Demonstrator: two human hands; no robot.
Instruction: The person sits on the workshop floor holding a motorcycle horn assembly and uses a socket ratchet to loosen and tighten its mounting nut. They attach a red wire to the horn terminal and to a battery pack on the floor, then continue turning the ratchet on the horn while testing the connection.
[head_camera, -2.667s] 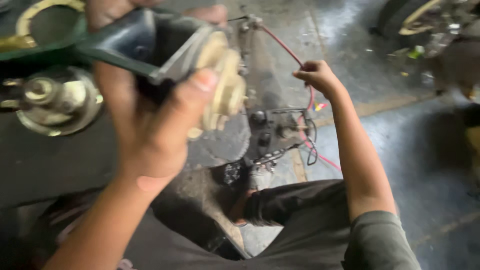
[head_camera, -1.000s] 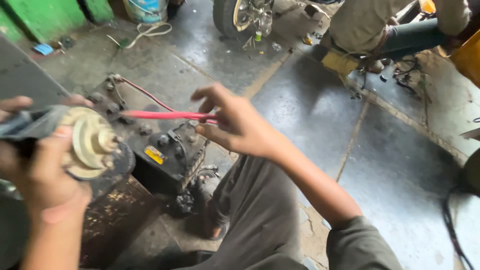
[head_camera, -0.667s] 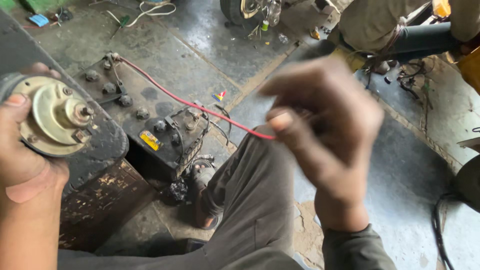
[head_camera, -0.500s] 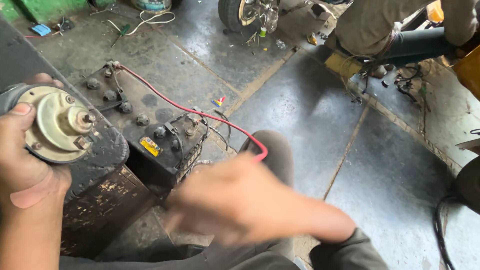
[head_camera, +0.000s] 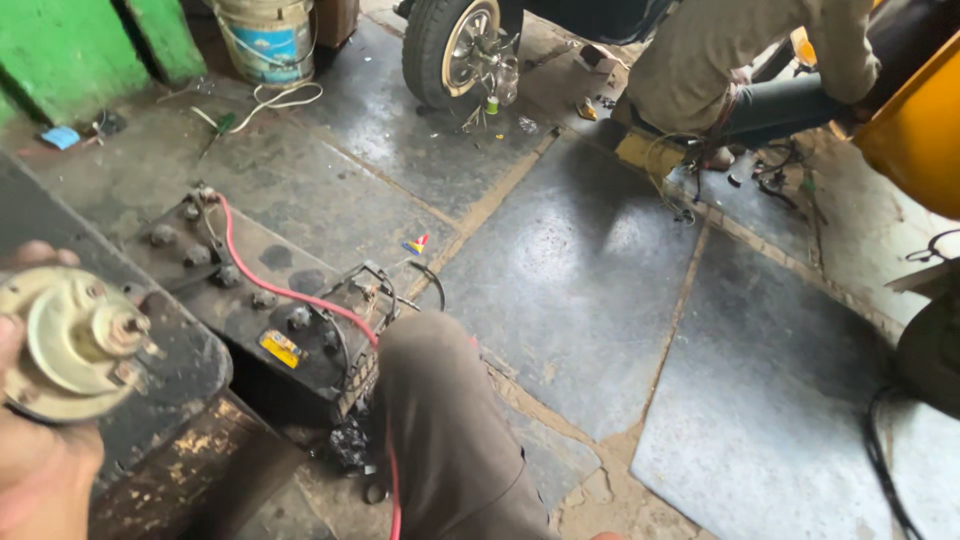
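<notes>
One round brass-coloured motor part (head_camera: 75, 345), one grimy black battery (head_camera: 255, 300), one red wire (head_camera: 290, 295), one white plastic bucket (head_camera: 268, 38), one spoked wheel (head_camera: 455, 45), two green panels (head_camera: 60, 50).

floor: grey stone slabs (head_camera: 560, 270), dirt joints | wall: green (head_camera: 60, 50) | light: daylight sheen
</notes>
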